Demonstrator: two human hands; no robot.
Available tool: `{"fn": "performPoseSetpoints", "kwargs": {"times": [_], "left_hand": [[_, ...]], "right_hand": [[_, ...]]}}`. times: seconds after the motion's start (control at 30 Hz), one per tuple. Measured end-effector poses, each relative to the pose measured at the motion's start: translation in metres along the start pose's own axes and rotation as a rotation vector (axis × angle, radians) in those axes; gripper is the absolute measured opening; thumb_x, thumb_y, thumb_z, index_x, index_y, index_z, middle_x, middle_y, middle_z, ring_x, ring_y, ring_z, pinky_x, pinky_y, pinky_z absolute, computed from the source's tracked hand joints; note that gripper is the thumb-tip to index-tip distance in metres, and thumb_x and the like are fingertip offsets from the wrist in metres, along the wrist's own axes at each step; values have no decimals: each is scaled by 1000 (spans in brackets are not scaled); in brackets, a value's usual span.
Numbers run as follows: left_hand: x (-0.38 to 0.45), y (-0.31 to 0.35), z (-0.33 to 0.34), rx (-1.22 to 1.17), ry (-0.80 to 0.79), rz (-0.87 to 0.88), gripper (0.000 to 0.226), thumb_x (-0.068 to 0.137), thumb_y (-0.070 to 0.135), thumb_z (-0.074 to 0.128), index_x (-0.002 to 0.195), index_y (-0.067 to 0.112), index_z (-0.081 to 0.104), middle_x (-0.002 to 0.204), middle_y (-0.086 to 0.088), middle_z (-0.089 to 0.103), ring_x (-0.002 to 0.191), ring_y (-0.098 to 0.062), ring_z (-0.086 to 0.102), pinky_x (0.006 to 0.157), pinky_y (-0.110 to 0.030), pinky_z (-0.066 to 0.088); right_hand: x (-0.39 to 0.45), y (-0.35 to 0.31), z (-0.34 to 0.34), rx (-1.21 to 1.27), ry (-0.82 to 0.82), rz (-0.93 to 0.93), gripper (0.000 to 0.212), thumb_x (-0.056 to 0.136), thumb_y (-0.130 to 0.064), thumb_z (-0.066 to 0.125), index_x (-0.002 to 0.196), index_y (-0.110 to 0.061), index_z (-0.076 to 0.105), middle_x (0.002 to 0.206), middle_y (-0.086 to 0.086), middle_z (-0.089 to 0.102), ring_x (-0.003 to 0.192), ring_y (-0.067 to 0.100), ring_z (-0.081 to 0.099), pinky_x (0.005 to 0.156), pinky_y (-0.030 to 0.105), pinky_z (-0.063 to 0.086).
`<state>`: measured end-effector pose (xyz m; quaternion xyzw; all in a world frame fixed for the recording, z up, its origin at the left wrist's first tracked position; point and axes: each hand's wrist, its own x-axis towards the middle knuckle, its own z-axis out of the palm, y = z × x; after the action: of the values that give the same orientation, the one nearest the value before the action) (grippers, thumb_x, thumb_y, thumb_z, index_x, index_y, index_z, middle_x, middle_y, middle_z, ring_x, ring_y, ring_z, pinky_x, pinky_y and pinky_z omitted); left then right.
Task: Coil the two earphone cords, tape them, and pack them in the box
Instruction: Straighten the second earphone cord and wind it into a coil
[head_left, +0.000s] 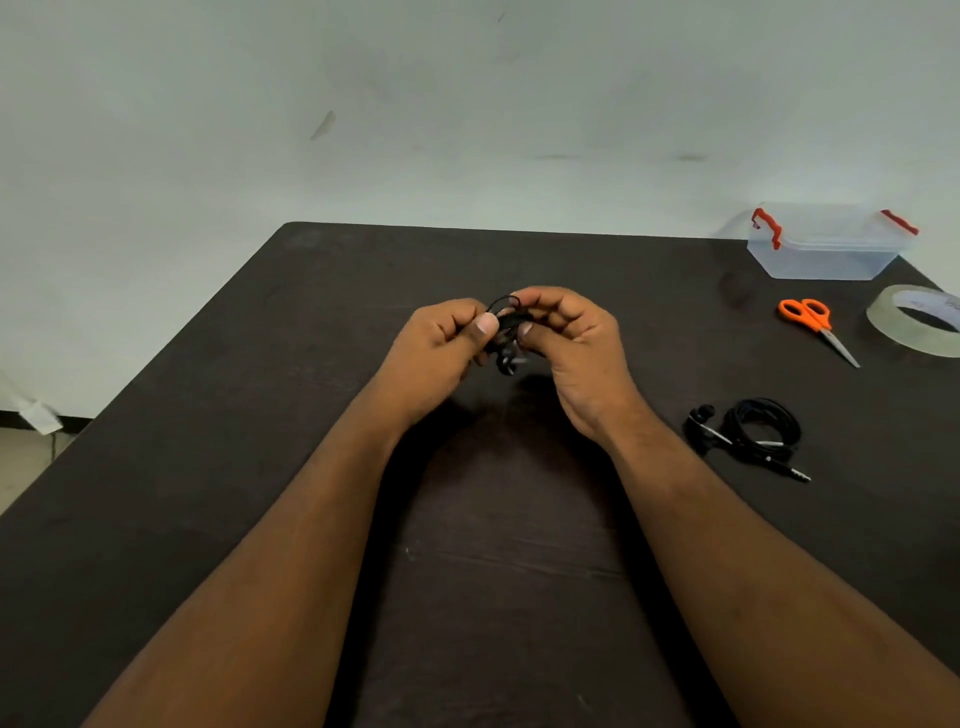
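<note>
Fingertips of both hands meet over the middle of the table (260, 467), pinching one small black bundle: the left hand (441, 343) curls thumb and fingers round the near side of the held earphone cord (506, 332), the right hand (566, 338) curls round its far side, and a loop pokes up between the knuckles while an earbud dangles just below. Both hands are raised off the dark surface, their shadow falling underneath. Count of earphones: two. The second earphone set (753, 434) lies on the table to the right of the right wrist, already wound into a coil, its plug pointing toward the near right. Beyond it, one pair of orange-handled scissors (815, 325), blades aimed at the near side, and just right of them one roll of clear tape (914, 322), lying flat and cut off by the picture's right edge. One clear plastic box (826, 249) with two red clips sits at the far right corner, close against the far edge, lid on. Everything else is bunched on the right; the left half of the table and the near strip between the forearms are bare dark surface. Far edge meets a pale wall.
</note>
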<state>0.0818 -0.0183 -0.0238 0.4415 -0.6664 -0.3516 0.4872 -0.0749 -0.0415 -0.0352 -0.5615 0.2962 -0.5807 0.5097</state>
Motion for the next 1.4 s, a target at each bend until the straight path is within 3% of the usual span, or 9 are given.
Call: {"fn": "performPoseSetpoints", "kwargs": {"times": [0.27,0.53,0.7,0.8,0.9,1.0,1.13,1.33,1.4], "left_hand": [[3,1,-4,261,130,228,21,95,15,52,89,1,68,68,15,55,64,6,52,61,-8,35],[1,5,6,178,248,270,20,95,14,54,97,1,69,73,17,60,63,7,56,62,-8,39],[2,3,2,247,248,285,21,95,15,53,93,2,69,67,21,54,63,9,53,62,-5,35],[2,-2,-1,366,213,298,21,94,16,54,93,4,70,75,20,55,71,8,54,66,-4,33],[3,-11,-2,449,93,223,22,93,19,54,96,7,71,79,8,59,75,-2,55,66,-8,36],[3,-18,1,508,-2,142,18,94,13,56,100,8,72,82,-4,62,77,-14,57,68,-12,38],[2,-13,0,418,37,75,17,96,14,53,93,11,70,76,14,59,72,1,55,65,-9,37],[0,1,8,-266,88,-380,33,102,26,43,80,10,62,59,1,37,42,-6,22,38,-16,18],[2,2,10,-422,102,-531,33,103,28,42,83,9,61,57,3,38,39,-5,21,34,-13,16]], "right_hand": [[-2,-4,-1,-67,-195,37,41,78,5,58,114,-14,62,96,10,61,95,17,59,85,32,51],[-4,3,13,0,82,127,52,80,10,64,118,-25,58,111,10,58,80,21,62,76,38,53],[3,8,-7,-547,72,-178,32,80,6,67,101,-18,69,91,-10,66,83,5,63,78,19,50],[8,10,-23,-870,21,-344,23,79,-3,68,97,-16,75,88,-4,70,84,14,66,78,32,53],[11,8,-33,-1087,-10,-318,23,80,-12,68,98,-25,75,90,-7,72,88,17,66,80,49,50],[10,5,-33,-1149,-101,-160,22,81,-16,71,98,-31,74,92,-13,70,93,14,63,89,51,45],[9,1,-30,-1126,-155,-94,19,82,-21,71,96,-34,74,85,-22,61,90,8,59,94,51,40],[10,3,-25,-1094,-55,-175,24,78,-18,75,99,-30,74,94,-14,52,98,17,50,86,40,42],[9,4,-22,-974,-19,-172,33,77,-8,73,106,-25,73,85,-13,46,83,6,51,78,22,42]]}}
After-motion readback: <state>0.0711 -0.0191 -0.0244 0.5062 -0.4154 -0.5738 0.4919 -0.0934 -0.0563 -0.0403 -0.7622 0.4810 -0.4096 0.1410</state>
